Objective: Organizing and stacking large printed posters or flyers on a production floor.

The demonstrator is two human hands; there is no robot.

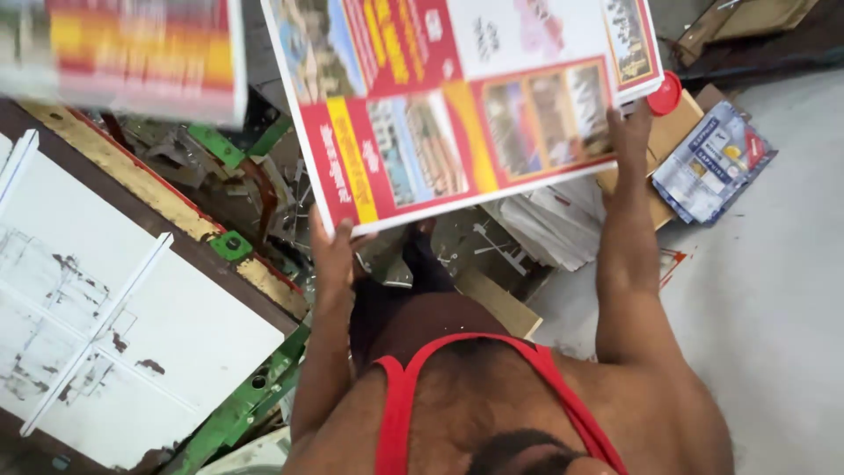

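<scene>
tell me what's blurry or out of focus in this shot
Head view: the sheet at top left is heavily motion-smeared; the printed poster held by the left hand and right hand is softly blurred; the white table and floor look sharper, under even light.

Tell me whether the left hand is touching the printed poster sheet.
Touching. The head view shows the left hand gripping the lower edge of the poster sheet, fingers curled over the edge.

Left side: white bench point(185, 334) with green frame point(246, 405) close beside the left hand point(332, 255).
Ahead: printed sheet point(457, 97) blocks the view; paper stack point(549, 224) beneath.
Right side: bare floor point(774, 299) open beyond the right hand point(629, 123).
</scene>
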